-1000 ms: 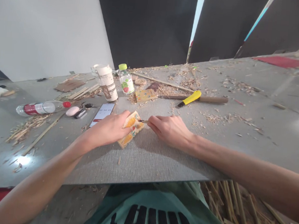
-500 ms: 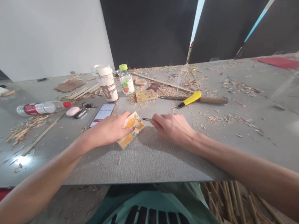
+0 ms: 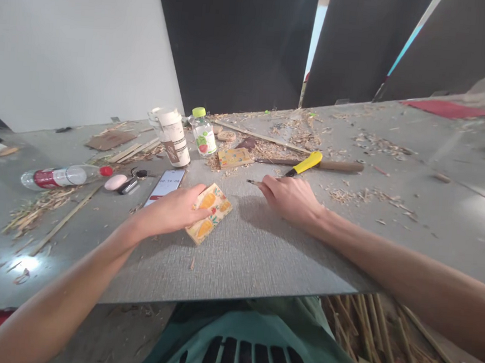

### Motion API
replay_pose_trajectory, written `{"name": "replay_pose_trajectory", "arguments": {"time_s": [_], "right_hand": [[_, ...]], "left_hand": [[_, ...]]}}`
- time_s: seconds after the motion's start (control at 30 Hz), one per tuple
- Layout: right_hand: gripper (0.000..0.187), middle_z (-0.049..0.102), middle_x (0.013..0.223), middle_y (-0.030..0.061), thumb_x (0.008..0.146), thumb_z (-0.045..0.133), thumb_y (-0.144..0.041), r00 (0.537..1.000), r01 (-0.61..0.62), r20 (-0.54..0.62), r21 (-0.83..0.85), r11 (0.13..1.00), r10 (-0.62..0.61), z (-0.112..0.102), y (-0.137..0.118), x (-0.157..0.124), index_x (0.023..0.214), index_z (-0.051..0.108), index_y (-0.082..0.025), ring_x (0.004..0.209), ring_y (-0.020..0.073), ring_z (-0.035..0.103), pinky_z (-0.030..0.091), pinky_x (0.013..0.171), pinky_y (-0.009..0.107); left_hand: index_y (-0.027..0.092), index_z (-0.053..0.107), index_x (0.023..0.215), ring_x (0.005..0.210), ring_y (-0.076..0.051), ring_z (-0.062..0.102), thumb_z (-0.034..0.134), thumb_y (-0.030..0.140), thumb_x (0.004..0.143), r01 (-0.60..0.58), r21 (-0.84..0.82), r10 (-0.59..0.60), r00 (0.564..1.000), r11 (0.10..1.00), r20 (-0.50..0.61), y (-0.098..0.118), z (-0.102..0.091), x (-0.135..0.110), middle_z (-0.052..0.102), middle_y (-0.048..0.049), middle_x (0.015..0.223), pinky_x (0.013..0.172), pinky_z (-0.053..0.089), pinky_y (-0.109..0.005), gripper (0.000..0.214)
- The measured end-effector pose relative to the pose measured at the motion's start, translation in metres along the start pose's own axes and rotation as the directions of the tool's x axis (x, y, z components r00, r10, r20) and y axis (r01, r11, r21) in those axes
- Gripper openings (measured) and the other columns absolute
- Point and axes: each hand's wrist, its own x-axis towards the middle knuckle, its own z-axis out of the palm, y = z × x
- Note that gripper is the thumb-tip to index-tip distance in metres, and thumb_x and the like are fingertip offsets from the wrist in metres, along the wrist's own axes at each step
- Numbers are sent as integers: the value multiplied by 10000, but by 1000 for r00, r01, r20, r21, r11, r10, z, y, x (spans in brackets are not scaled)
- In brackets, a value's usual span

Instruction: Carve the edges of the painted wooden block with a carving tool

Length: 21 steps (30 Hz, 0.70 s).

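My left hand (image 3: pixel 177 205) is closed around the left side of a small flat block with an orange fruit pattern (image 3: pixel 213 207), thumb lying across its printed face. The block is tilted above the grey table. To its right, my right hand (image 3: pixel 289 196) pinches a slim pen-like tool with a dark tip (image 3: pixel 252 182), which points left. Most of that tool is hidden in the fingers; its exact kind cannot be made out. Its tip is apart from the block. Just beyond the right hand lies a yellow utility knife (image 3: pixel 308 163), resting across a long blade with a wooden handle (image 3: pixel 342 166).
A phone (image 3: pixel 165 186) with a running timer lies beside my left hand. Behind stand paper cups (image 3: pixel 173 140), a green-capped bottle (image 3: pixel 203 133) and a second patterned block (image 3: pixel 235 157). A red-capped bottle (image 3: pixel 64 176) lies left. Wood shavings (image 3: pixel 290 135) litter the table.
My right hand has drawn away to the right with the slim tool, widening the gap to the block. The left hand still holds the block, its printed face turned slightly more toward me.
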Motion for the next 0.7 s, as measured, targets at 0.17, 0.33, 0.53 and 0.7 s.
{"name": "replay_pose_trajectory", "arguments": {"time_s": [0.17, 0.33, 0.53, 0.7], "right_hand": [[333, 689, 786, 76, 1089, 430, -382, 999, 16, -40, 142, 990, -10, 3, -2, 3, 962, 673, -193, 627, 165, 485, 200, 621, 353], [316, 597, 703, 14, 1068, 448, -359, 996, 41, -90, 321, 946, -13, 5, 6, 6, 813, 569, -216, 623, 142, 461, 278, 623, 327], [334, 514, 662, -18, 1050, 472, -358, 984, 35, -170, 451, 892, 47, -4, 18, 7, 739, 462, -238, 628, 138, 421, 303, 616, 328], [319, 510, 668, -16, 1038, 478, -353, 984, 48, -174, 488, 872, 43, -3, 19, 7, 740, 469, -238, 636, 143, 436, 316, 614, 332]], "left_hand": [[210, 651, 1319, 985, -307, 750, 565, 654, 958, -29, -104, 28, 1000, 994, -10, -10, 2, 5, 794, -110, 1113, 760, 494, -350, 578], [270, 594, 1494, 942, -281, 762, 712, 578, 878, -29, -175, 18, 998, 984, -63, -15, 0, 4, 800, -85, 1184, 772, 528, -345, 699], [331, 580, 1519, 790, -209, 732, 852, 451, 811, -149, -357, -7, 915, 922, -402, -22, -9, 0, 791, -43, 1084, 705, 564, -315, 768], [266, 646, 1392, 906, -222, 773, 851, 312, 835, -367, -510, -15, 801, 778, -598, -22, -8, 0, 783, -23, 1010, 802, 642, -326, 596]]}}
